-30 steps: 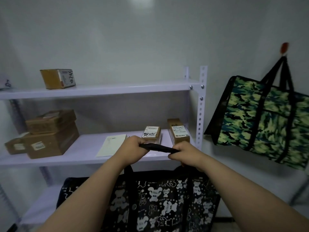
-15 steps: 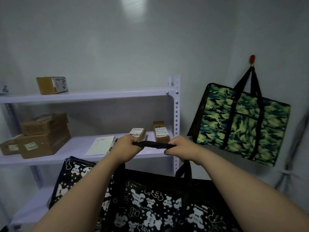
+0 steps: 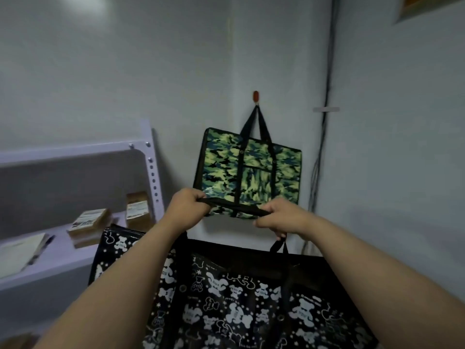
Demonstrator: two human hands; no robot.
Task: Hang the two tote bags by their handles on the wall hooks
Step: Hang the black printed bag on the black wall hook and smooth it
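Swung rightward from shelf [image 3: 75, 152] since earlier frame; camo tote [image 3: 249, 172] hung on red hook [image 3: 256, 96]. Bear-print tote [image 3: 239, 298] unhung, left hand [image 3: 187, 206] and right hand [image 3: 283, 217] clamped on its handle [image 3: 235, 207]. Second hook unseen.

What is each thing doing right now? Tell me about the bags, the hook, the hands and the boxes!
Camouflage bag: hanging by its handles.
Wall hook: holding the camouflage bag.
Bear-print bag: held up, not hung.
Black handle: stretched between both hands.
Left hand: closed on handle.
Right hand: closed on handle.
Small boxes: resting on shelf.
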